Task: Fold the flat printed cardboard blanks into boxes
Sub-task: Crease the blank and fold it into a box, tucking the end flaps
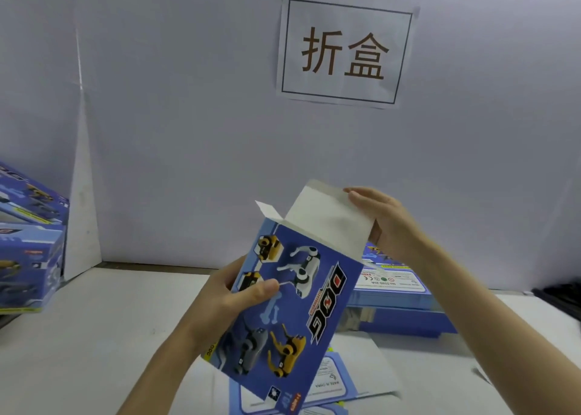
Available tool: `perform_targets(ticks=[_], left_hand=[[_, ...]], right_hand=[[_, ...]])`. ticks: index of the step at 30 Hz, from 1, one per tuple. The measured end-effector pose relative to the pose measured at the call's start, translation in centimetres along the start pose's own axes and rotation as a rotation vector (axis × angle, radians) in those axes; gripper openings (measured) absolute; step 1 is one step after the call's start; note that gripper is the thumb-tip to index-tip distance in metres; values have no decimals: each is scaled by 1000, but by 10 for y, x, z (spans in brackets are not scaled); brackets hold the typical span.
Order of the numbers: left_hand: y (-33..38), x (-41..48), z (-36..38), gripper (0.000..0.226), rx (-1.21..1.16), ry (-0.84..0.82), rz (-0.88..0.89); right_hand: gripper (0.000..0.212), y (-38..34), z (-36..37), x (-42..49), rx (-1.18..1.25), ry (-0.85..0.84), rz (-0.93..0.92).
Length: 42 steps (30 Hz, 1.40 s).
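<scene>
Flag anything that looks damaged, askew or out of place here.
Nothing looks damaged. The box held by the left hand is half folded, top flap open in the right hand. Finished boxes at left are piled unevenly.

1. Paper sign — reads "折盒" inside a black border.
2. Held box — shows "DOG" in large letters, turned sideways.
3. Flat blank beneath: "MADE IN CHINA".
4. Stack of blanks: CE mark; other print too blurred.

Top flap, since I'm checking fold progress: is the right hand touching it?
Touching. The head view shows the right hand gripping the white top flap along its right edge.
</scene>
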<state>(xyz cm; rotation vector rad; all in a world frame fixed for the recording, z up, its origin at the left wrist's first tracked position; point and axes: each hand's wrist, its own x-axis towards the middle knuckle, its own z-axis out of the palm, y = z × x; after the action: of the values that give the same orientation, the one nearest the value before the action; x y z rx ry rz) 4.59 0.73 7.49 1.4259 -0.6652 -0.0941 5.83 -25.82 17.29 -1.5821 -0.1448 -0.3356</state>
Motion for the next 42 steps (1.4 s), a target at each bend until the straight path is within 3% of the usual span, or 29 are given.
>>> perform_targets(ticks=[4,8,15,18,20,24,26,28,30,32,34,35,37,39,42], left_hand=[[1,-1,-6,48,14,-6,36],[-3,0,-8,66,70,-4,36],[-4,1,-2,73,110,-15,18],[-4,2,-2,92,159,1,6],[-4,2,-3,101,176,-6,-5],[-8,4,-3,96,200,33,-22],[-11,5,-2,88,210,82,-12],[-12,6,0,73,192,170,27],[-11,8,7,51,60,278,63],[-10,10,16,33,-89,377,50],[-11,10,23,44,-192,418,21],[-11,10,25,56,-221,403,16],[-10,9,28,70,-207,329,14],[-9,9,32,69,-148,234,-9],[-10,9,37,66,-51,304,1]], right_hand=[[44,3,-5,0,200,-108,208],[26,0,-7,-1,219,-181,183],[18,-2,-6,1,-81,-56,108],[38,-9,-3,1,-202,-31,154],[31,-14,0,0,-296,-19,155],[11,-15,9,-5,-335,33,137],[19,-16,10,-11,-414,110,-17],[31,-11,11,-22,-407,299,-199],[39,2,17,-41,-320,429,-258],[56,24,33,-64,-283,274,-162],[81,42,53,-85,-198,-41,-16],[81,47,61,-93,-110,-128,1],[72,51,67,-99,-43,-74,-78],[66,53,66,-99,12,52,-165],[70,54,62,-98,85,80,-144]])
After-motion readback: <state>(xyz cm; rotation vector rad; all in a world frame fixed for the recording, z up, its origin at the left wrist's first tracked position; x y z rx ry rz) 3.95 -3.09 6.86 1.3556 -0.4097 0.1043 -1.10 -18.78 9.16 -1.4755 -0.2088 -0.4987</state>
